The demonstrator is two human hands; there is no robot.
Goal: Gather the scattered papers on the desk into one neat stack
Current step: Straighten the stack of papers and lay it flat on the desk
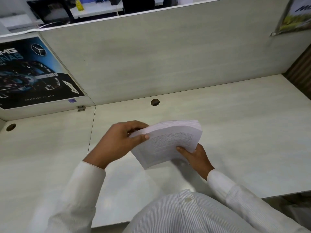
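We hold the stack of papers (168,143) above the table (244,132): our left hand (117,140) pinches its left edge, our right hand (193,155) grips its lower corner.

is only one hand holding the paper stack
No, the left hand and the right hand both grip the white printed paper stack.

Dark car poster (36,73) on the left partition — round cable hole (155,102) behind.
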